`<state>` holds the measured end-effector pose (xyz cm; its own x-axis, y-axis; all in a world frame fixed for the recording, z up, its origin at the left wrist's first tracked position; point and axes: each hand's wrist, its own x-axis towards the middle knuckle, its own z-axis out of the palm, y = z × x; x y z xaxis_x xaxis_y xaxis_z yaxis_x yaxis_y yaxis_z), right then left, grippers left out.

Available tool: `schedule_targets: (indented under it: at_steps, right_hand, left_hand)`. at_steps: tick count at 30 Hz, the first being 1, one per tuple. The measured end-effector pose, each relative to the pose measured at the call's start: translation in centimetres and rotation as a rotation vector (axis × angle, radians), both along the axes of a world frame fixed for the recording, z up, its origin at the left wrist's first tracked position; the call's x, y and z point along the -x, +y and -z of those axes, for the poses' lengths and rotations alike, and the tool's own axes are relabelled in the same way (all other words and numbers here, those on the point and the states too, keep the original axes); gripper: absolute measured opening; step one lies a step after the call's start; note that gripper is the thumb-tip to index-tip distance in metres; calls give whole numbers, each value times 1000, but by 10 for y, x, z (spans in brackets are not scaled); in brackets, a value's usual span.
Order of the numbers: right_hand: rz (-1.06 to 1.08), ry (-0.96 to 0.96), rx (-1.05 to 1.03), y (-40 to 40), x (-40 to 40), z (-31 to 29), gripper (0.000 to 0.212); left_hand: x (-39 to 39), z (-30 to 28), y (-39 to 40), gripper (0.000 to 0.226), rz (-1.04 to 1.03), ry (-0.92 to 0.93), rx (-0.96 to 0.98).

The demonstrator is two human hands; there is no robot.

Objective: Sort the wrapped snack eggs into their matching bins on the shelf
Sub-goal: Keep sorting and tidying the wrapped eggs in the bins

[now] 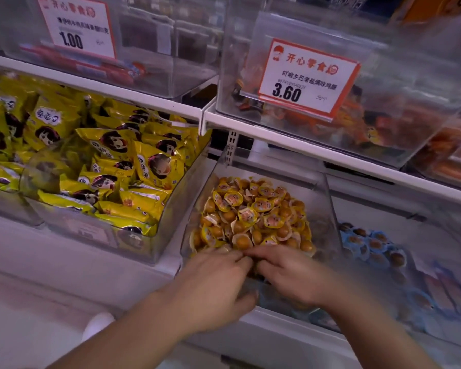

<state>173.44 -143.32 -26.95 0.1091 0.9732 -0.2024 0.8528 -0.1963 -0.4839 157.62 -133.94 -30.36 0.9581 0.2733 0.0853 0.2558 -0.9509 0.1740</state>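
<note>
Our left hand [218,272] and right hand [290,272] meet at the front lip of the clear bin [328,198] heaped with yellow-wrapped snack eggs [253,219]; motion blur hides whether the curled fingers pinch one. They look light, slick and firm, best pinched across the foil-lidded cup. Blue-wrapped eggs [370,243] fill the neighbouring bin on this crowded white shop shelf [290,141].
</note>
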Motion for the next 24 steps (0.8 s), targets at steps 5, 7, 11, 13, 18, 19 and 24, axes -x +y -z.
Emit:
schedule_targets:
  at_steps: [5,7,11,13,18,19,24]
  right_hand:
    - [120,-432,83,-13,-13,-2,26]
    - [144,-550,93,-19,-11,-2,22]
    - [156,-730,40,-34,-9,-11,26]
    - [125,-772,-60,-42,-20,-12,36]
    - [102,-615,-225,-50,-45,-12,41]
    - [135,-560,-309,-50,-47,-9,39]
    - [224,-466,-495,-48,-46,8,33]
  left_hand:
    - [-18,-3,10,71,7,62,100]
    - [-26,-5,13,70,20,116,230]
    - [-48,-8,25,54,11,159,510]
    - [-59,-6,28,48,68,210,477]
    - [-74,1,24,60,113,339,358]
    - [-74,2,24,63,106,362,339]
    - [-79,-4,22,60,56,374,285]
